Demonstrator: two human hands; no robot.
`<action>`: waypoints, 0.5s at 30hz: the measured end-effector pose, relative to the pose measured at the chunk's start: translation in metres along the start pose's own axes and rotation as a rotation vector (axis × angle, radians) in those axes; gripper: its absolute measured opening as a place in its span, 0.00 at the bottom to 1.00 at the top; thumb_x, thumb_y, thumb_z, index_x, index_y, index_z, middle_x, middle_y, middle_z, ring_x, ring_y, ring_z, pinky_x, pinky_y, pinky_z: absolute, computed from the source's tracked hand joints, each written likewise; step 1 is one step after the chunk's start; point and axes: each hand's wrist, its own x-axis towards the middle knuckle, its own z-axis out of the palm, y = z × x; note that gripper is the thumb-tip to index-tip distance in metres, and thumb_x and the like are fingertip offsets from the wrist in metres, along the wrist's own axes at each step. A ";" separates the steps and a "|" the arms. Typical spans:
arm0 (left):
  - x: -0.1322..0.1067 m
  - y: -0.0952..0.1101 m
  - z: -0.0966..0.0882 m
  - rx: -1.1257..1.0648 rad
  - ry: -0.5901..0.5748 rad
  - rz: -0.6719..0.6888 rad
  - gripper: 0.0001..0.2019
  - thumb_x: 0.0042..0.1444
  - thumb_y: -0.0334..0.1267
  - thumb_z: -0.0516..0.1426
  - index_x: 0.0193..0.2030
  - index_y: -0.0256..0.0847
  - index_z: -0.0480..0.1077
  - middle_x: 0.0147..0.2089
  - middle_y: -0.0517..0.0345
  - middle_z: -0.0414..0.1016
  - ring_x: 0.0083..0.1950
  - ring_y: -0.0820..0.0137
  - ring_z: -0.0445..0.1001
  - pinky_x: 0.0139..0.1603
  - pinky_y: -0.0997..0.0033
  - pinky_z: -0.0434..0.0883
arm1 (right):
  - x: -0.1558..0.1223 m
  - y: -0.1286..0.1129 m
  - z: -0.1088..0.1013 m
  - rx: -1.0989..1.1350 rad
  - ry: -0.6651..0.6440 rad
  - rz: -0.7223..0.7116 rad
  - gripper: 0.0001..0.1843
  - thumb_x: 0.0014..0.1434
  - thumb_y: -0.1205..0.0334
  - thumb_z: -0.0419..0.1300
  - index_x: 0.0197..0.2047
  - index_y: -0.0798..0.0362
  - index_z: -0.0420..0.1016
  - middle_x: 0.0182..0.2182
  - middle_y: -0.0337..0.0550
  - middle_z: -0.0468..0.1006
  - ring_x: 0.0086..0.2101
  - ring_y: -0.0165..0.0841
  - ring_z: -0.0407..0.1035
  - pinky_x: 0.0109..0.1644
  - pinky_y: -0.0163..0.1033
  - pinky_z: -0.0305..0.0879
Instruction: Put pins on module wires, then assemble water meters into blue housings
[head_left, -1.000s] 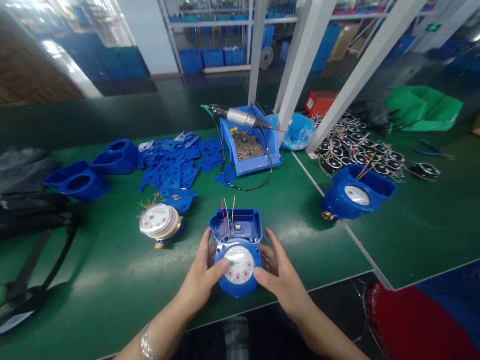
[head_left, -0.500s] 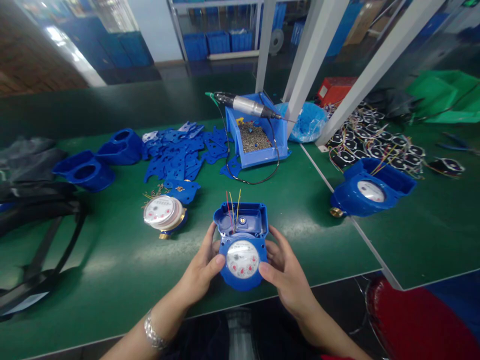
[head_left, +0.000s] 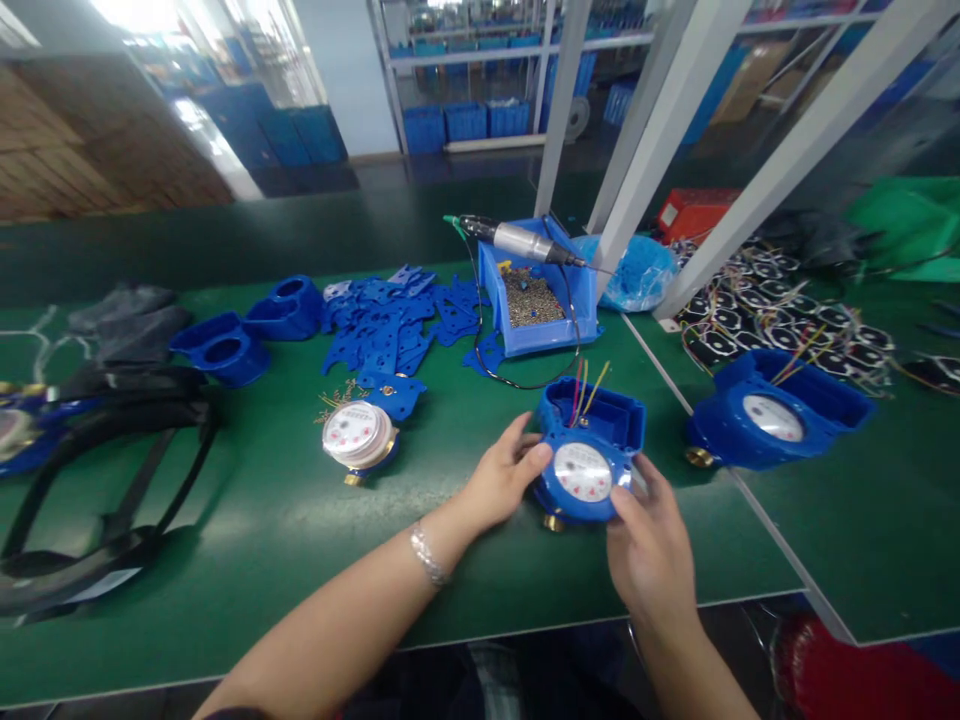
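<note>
A blue water meter (head_left: 590, 457) with a white dial and red, yellow and green wires sticking up from its open back box sits on the green table (head_left: 262, 520). My left hand (head_left: 501, 478) grips its left side, thumb on the dial rim. My right hand (head_left: 651, 545) holds its right front edge. A second blue meter (head_left: 776, 410) lies just to the right. A bare dial meter with a brass body (head_left: 358, 437) stands to the left.
A blue bin of small screws (head_left: 536, 300) with an electric screwdriver (head_left: 521, 240) across it stands behind. Several blue cover plates (head_left: 390, 325) and blue housings (head_left: 225, 350) lie at the left. Black round parts with wires (head_left: 780, 320) lie at the right; white posts (head_left: 637, 140) rise behind.
Both hands have carried the blue meter to the right, turning it a little, so it now lies near the second meter. The view has swung left.
</note>
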 end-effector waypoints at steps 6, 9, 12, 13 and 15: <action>0.004 0.011 0.019 0.443 0.068 0.181 0.29 0.50 0.45 0.54 0.57 0.35 0.54 0.55 0.42 0.62 0.54 0.60 0.63 0.54 0.56 0.62 | 0.048 -0.011 -0.002 0.028 0.191 -0.182 0.33 0.42 0.60 0.64 0.52 0.53 0.59 0.40 0.41 0.71 0.39 0.30 0.67 0.53 0.45 0.58; -0.013 0.013 0.011 0.505 0.098 0.245 0.25 0.49 0.37 0.55 0.55 0.36 0.56 0.53 0.45 0.64 0.54 0.63 0.63 0.55 0.59 0.62 | 0.070 -0.015 -0.002 0.020 0.232 -0.240 0.33 0.42 0.59 0.64 0.52 0.53 0.59 0.38 0.39 0.71 0.37 0.28 0.67 0.50 0.42 0.60; -0.031 0.014 -0.006 0.509 0.180 0.319 0.20 0.50 0.33 0.53 0.51 0.37 0.59 0.50 0.48 0.66 0.52 0.66 0.65 0.53 0.61 0.64 | 0.087 -0.020 0.000 0.019 0.264 -0.244 0.35 0.40 0.60 0.63 0.52 0.54 0.58 0.35 0.38 0.70 0.34 0.27 0.67 0.46 0.40 0.63; -0.037 0.014 -0.013 0.508 0.218 0.346 0.18 0.50 0.32 0.52 0.50 0.37 0.60 0.48 0.49 0.67 0.50 0.66 0.65 0.52 0.62 0.64 | 0.092 -0.022 0.001 0.027 0.274 -0.244 0.36 0.40 0.61 0.63 0.52 0.55 0.57 0.34 0.38 0.70 0.33 0.27 0.67 0.45 0.40 0.63; -0.049 0.013 -0.027 0.505 0.298 0.398 0.15 0.51 0.31 0.51 0.48 0.38 0.61 0.45 0.50 0.67 0.48 0.67 0.67 0.49 0.62 0.66 | 0.098 -0.027 0.005 0.043 0.289 -0.237 0.37 0.38 0.63 0.64 0.53 0.57 0.57 0.34 0.39 0.70 0.32 0.26 0.67 0.45 0.38 0.63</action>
